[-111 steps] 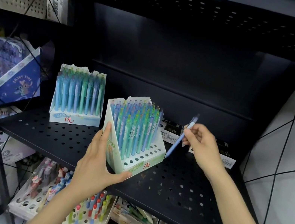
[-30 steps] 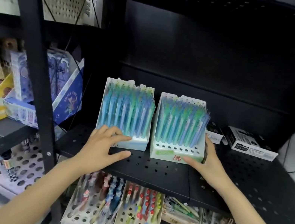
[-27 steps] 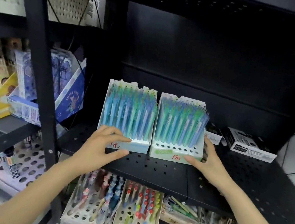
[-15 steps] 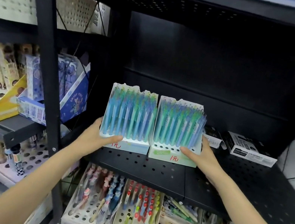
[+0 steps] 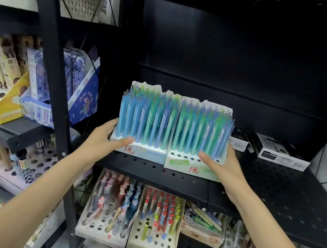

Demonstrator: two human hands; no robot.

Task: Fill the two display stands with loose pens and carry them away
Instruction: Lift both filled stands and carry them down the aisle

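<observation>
Head view: two display stands side by side at front edge of black shelf point(image 5: 278, 187). Left hand point(image 5: 105, 137) grips left stand point(image 5: 142, 153); right hand point(image 5: 222, 167) grips right stand point(image 5: 189, 168). Filling looks done, carrying step begins. Next: lift both level, keep them pressed together.

Both arms stretched forward, left hand point(image 5: 105, 137) and right hand point(image 5: 223, 164) facing each other, thumbs pointing inward up front, fingers wrapped round behind, mostly hidden.
</observation>
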